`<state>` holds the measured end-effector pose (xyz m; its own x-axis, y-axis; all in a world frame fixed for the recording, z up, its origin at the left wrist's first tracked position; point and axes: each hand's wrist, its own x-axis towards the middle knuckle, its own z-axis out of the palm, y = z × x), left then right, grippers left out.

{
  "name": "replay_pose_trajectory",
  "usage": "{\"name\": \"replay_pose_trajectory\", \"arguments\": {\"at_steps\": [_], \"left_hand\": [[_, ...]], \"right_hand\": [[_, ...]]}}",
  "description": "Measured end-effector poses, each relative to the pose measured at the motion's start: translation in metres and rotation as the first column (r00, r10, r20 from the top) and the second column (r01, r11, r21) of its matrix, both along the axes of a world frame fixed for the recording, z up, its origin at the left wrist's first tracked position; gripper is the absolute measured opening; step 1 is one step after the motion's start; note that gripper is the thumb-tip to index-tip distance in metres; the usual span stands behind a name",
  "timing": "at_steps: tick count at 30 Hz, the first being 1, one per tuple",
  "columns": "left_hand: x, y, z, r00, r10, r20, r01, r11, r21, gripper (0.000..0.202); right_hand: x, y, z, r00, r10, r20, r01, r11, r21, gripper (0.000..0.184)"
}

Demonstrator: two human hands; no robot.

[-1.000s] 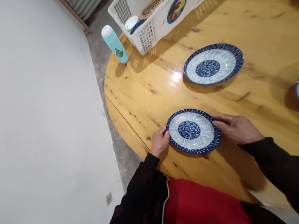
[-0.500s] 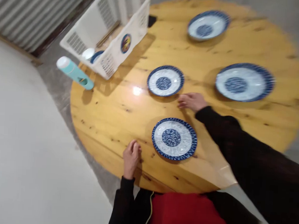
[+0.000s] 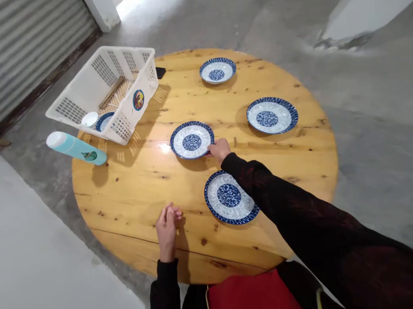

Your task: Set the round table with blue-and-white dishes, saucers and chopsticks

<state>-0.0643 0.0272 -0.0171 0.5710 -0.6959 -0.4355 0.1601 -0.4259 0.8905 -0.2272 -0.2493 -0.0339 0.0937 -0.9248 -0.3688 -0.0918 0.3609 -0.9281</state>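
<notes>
My right hand [image 3: 219, 150] reaches across the wooden table and pinches the right rim of a blue-and-white plate [image 3: 192, 142]. Closer to me, a second patterned plate [image 3: 229, 195] rests on the table, its right side partly hidden under my right sleeve. To the left of that one, my left hand [image 3: 168, 224] hovers over the near part of the table, fingers loosely curled in with nothing in them. Two similar plates lie farther off, one at the right [image 3: 272, 115] and one at the far side [image 3: 218, 70].
At the left edge stands a white plastic basket [image 3: 145, 106] holding a small white dish, a blue-rimmed piece and sticks. In front of it is a light-blue bottle or flask [image 3: 77, 147]. A dark flat object [image 3: 160, 72] lies behind the basket. The round table [image 3: 137, 206] has concrete floor around it.
My right hand has moved from beside the middle plate onto its rim and now grips it. My left hand stays loosely curled. The view has shifted, showing more floor beyond the table.
</notes>
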Motion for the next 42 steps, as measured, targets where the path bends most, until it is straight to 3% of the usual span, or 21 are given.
{"name": "replay_pose_trajectory", "arguments": {"at_steps": [3,6,12,18,24,29,36,42], "left_hand": [[0.012,-0.013,0.009,0.998,0.040,-0.058,-0.043,0.998,-0.050,0.063],[0.023,-0.007,0.019,0.997,0.049,-0.057,-0.053,0.997,-0.064,0.064],[0.041,0.041,0.027,0.994,-0.041,0.104,0.041,0.999,0.007,0.045],[0.035,0.091,0.014,0.988,-0.007,0.153,0.000,0.999,0.048,0.041],[0.040,0.099,-0.004,0.979,0.034,0.202,-0.044,0.998,0.045,0.032],[0.061,0.084,-0.011,0.968,0.078,0.239,-0.078,0.997,-0.009,0.035],[0.104,0.060,-0.026,0.960,0.129,0.248,-0.123,0.992,-0.038,0.038],[0.128,0.052,-0.030,0.947,0.121,0.298,-0.119,0.993,-0.025,0.034]], "right_hand": [[0.006,0.050,0.005,0.997,0.072,-0.005,-0.072,0.997,0.034,0.011],[0.012,0.105,0.012,0.987,0.158,-0.005,-0.158,0.987,0.007,0.011],[0.023,0.181,0.018,0.962,0.262,-0.073,-0.265,0.964,-0.032,0.010],[0.014,0.231,0.010,0.890,0.450,-0.075,-0.452,0.892,-0.005,0.017],[0.016,0.235,-0.019,0.844,0.483,-0.234,-0.499,0.866,-0.013,0.028],[0.043,0.220,-0.025,0.834,0.479,-0.275,-0.511,0.858,-0.057,0.025],[0.088,0.197,-0.034,0.877,0.459,-0.145,-0.458,0.888,0.036,0.015],[0.114,0.191,-0.036,0.896,0.443,-0.038,-0.438,0.894,0.088,0.009]]}}
